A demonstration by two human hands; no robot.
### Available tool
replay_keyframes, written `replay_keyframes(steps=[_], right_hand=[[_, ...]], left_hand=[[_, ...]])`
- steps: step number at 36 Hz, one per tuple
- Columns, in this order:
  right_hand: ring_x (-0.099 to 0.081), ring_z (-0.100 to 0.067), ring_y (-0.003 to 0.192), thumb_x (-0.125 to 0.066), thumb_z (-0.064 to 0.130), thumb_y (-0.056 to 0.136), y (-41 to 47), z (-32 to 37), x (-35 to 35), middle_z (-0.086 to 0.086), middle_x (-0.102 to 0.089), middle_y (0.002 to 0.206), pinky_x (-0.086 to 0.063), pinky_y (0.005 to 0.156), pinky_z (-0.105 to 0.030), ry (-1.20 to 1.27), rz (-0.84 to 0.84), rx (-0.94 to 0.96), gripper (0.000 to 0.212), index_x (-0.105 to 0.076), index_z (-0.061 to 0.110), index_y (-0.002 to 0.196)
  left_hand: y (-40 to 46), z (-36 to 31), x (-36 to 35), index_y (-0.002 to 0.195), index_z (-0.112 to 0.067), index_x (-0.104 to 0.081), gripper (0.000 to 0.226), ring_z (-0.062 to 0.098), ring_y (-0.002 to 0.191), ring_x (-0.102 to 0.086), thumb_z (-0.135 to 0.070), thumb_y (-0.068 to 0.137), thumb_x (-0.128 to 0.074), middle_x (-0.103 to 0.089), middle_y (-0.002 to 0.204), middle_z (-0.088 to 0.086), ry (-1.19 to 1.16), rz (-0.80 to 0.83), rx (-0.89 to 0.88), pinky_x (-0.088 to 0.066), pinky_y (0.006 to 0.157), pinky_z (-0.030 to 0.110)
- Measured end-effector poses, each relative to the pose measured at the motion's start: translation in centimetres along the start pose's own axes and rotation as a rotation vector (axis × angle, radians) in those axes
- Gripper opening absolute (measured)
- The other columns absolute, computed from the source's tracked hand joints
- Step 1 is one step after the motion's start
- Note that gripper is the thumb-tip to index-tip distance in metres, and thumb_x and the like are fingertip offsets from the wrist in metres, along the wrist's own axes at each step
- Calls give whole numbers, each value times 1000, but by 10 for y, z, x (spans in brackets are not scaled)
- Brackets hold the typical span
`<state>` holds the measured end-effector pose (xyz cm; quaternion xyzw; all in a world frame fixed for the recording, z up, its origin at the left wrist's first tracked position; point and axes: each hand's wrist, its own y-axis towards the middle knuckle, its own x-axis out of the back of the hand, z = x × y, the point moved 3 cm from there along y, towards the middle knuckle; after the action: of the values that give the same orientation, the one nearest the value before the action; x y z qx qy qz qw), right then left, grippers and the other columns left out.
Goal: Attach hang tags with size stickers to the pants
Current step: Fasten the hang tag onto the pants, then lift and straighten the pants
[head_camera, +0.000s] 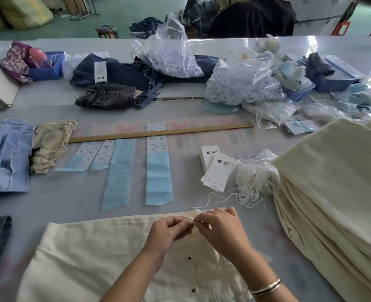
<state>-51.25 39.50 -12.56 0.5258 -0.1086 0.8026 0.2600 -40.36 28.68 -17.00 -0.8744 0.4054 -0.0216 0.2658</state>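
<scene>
Cream pants [88, 256] lie flat in front of me, waistband away from me, with metal snaps down the fly. My left hand [169, 231] and my right hand [221, 227] meet at the waistband, fingertips pinched together on a thin white string that is barely visible. A small stack of white hang tags [217, 168] with black characters lies beyond my hands. A clear bag of white strings [253, 182] spills next to the tags. Blue backing strips with size stickers [157, 144] lie in a row past the pants.
A tall pile of folded cream pants [332, 188] fills the right side. A wooden ruler [160, 132] crosses the table's middle. Blue and beige garments [5, 155] lie left; denim, plastic bags and blue baskets crowd the far edge. A person sits beyond the table.
</scene>
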Motion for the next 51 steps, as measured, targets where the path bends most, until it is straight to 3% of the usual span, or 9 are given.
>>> replay_keyframes(steps=[14,24,27,31,35,39,44,48,51], right_hand=[[-54,-10,95,-50,36,93,0,-4,-11,13,-68,96,-20,73,-25,67,31,-86,20,-70,29,94],[-54,-3,81,-57,-2,84,-16,-7,-29,13,-52,83,-38,71,-8,464,-70,-342,33,-72,18,107],[-56,-3,85,-58,-2,86,-17,-9,-35,12,-54,94,-38,75,-5,503,-67,-390,35,-67,12,116],[-54,-19,106,-61,-1,84,-19,-7,-32,4,-46,117,-42,94,-28,437,-126,-396,50,-53,12,131],[-48,-23,117,-68,0,78,-22,7,-24,-2,-50,129,-31,90,-34,246,-178,-295,50,-61,21,122],[-49,-24,118,-69,5,76,-21,39,-29,0,-51,131,-31,91,-37,162,-104,-166,46,-64,26,116],[-33,-7,131,-52,28,88,-20,105,-58,12,-25,146,-20,104,-27,35,166,146,47,-44,41,132],[-42,-16,128,-46,26,90,-16,168,-79,12,4,157,-27,105,-30,5,386,402,61,-23,39,145],[-52,-31,112,-49,16,87,-9,211,-83,10,23,156,-39,90,-34,2,409,548,79,-4,40,148]], left_hand=[[4,3,-9,83,0,-75,10,11,65,-68,-8,84,-69,-73,74,9,51,-11,21,-52,63,15],[5,17,-36,87,-10,-73,11,9,76,-68,-19,88,-67,-75,85,5,-87,-82,133,-46,61,14],[9,16,-27,90,-11,-74,13,13,82,-68,-22,88,-67,-75,87,2,71,-42,77,-48,61,11],[16,7,27,121,-18,-61,46,15,110,-60,-39,81,-72,-62,117,-5,676,-114,-90,-48,93,25],[4,3,148,134,-17,-49,63,27,127,-44,-41,80,-70,-44,140,7,1117,-548,-76,-41,100,36],[-36,24,278,132,-7,-49,80,42,119,-48,-42,68,-80,-49,131,24,995,-919,166,-43,95,47],[-70,49,335,120,-10,-54,64,30,111,-56,-53,76,-71,-58,125,13,842,-661,379,-46,89,33],[-83,23,312,116,-17,-48,44,22,106,-53,-33,82,-70,-56,124,6,834,-536,201,-43,89,32],[-100,-20,280,122,-19,-51,46,10,99,-50,-27,82,-71,-53,118,-10,712,-499,1,-38,81,26]])
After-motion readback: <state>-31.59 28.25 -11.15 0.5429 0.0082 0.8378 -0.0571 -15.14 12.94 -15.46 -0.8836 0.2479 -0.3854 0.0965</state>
